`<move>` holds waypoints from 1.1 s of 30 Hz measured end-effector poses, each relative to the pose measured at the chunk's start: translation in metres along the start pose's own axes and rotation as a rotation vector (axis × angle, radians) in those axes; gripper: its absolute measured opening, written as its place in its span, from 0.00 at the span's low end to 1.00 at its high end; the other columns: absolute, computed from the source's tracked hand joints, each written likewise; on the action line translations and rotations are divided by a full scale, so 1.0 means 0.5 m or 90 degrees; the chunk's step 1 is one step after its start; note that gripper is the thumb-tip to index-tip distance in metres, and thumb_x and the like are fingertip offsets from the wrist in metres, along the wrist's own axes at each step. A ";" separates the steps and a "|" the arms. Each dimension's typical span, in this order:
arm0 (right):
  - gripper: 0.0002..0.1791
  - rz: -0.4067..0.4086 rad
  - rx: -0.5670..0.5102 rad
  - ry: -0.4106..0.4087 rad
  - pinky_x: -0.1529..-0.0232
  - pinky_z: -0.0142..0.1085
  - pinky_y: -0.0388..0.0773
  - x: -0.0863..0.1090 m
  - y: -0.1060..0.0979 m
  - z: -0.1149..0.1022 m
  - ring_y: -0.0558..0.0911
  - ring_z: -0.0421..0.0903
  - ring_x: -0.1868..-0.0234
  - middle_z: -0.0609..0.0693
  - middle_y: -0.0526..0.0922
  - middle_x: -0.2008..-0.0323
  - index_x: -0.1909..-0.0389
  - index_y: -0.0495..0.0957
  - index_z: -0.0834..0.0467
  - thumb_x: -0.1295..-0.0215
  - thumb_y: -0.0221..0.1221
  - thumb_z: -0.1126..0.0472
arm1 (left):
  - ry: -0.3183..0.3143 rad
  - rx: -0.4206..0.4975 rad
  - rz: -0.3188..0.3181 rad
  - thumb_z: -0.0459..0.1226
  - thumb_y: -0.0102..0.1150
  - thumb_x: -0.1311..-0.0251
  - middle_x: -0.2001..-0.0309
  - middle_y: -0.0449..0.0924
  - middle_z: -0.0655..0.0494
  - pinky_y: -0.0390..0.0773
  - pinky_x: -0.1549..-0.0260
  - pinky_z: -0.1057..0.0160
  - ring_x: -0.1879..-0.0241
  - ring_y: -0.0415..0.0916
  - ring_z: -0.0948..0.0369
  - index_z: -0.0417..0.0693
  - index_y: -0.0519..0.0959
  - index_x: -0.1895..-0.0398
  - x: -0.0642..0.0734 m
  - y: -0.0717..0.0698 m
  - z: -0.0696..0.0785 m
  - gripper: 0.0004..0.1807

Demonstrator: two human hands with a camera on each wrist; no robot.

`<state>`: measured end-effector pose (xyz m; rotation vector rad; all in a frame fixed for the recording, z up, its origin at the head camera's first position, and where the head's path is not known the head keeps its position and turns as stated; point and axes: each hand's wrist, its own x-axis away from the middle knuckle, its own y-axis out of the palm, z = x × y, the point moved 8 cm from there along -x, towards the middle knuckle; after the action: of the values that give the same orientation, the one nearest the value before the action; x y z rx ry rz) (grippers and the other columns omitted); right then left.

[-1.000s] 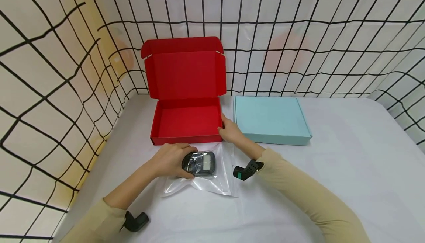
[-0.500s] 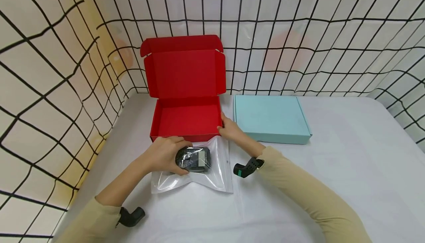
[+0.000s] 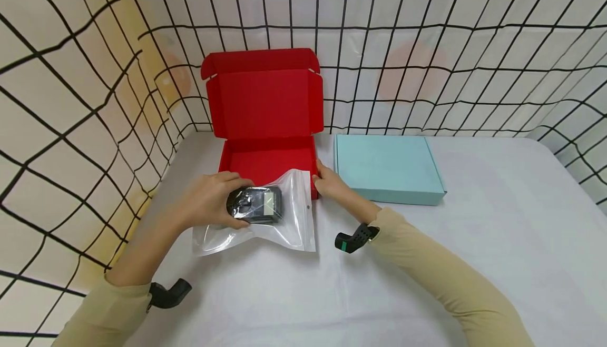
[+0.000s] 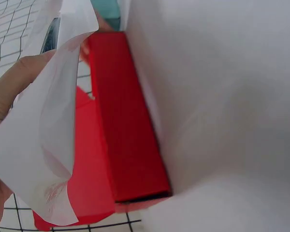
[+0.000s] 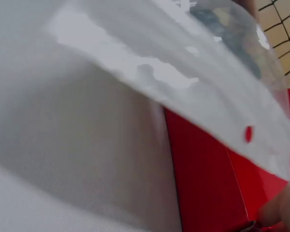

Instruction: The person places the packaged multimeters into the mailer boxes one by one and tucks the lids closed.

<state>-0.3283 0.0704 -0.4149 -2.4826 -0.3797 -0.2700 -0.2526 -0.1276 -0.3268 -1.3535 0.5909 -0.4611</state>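
Observation:
My left hand (image 3: 208, 202) grips a black device (image 3: 258, 205) through the clear plastic zip bag (image 3: 296, 215) around it. The bag is raised above the table, its far edge overlapping the front of an open red cardboard box (image 3: 251, 157) in the head view. From the left wrist, the bag (image 4: 43, 130) hangs beside the box's front wall (image 4: 128, 130). With its thumb and fingers, my right hand (image 3: 330, 185) holds the box's right wall near the front corner. The right wrist view shows the thumb (image 5: 282, 205) at that corner and the bag's edge passing over the wall.
A closed light blue box (image 3: 386, 168) lies just right of the red one. The red lid (image 3: 270, 105) stands upright against a black wire grid (image 3: 351, 68) at the back. Grid also runs along the left side. White cloth (image 3: 379, 289) covers the table.
My left hand has carried the bagged device up, left and toward the red box, so the bag now covers part of its front. The right hand has stayed at the box's wall.

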 end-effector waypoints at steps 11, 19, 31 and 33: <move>0.33 0.022 0.019 -0.028 0.39 0.49 0.65 0.000 -0.003 0.002 0.61 0.55 0.35 0.58 0.58 0.32 0.28 0.44 0.59 0.33 0.42 0.65 | -0.014 0.008 0.016 0.55 0.73 0.70 0.58 0.77 0.57 0.76 0.69 0.62 0.63 0.72 0.61 0.53 0.76 0.48 -0.022 -0.021 -0.022 0.39; 0.34 0.019 0.048 -0.011 0.42 0.45 0.69 -0.002 -0.001 0.001 0.60 0.55 0.33 0.59 0.55 0.31 0.29 0.41 0.62 0.31 0.44 0.63 | -0.033 0.004 -0.009 0.56 0.70 0.66 0.54 0.78 0.51 0.77 0.66 0.58 0.60 0.73 0.57 0.47 0.75 0.46 -0.057 0.000 -0.068 0.40; 0.34 0.031 0.055 -0.030 0.47 0.43 0.74 -0.006 -0.001 -0.003 0.70 0.55 0.44 0.62 0.65 0.37 0.28 0.42 0.61 0.32 0.44 0.66 | -0.102 0.030 -0.065 0.55 0.68 0.61 0.57 0.76 0.53 0.75 0.62 0.55 0.59 0.71 0.57 0.47 0.72 0.42 -0.162 0.015 -0.144 0.41; 0.34 0.031 0.054 -0.026 0.47 0.43 0.74 -0.006 0.001 -0.003 0.70 0.54 0.43 0.61 0.65 0.36 0.28 0.41 0.60 0.32 0.44 0.66 | -0.107 0.042 -0.068 0.54 0.68 0.62 0.56 0.76 0.53 0.76 0.61 0.55 0.58 0.71 0.57 0.46 0.72 0.42 -0.169 0.018 -0.149 0.41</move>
<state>-0.3311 0.0686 -0.4149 -2.4126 -0.3399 -0.1804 -0.3652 -0.1303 -0.3331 -1.3494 0.3634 -0.4450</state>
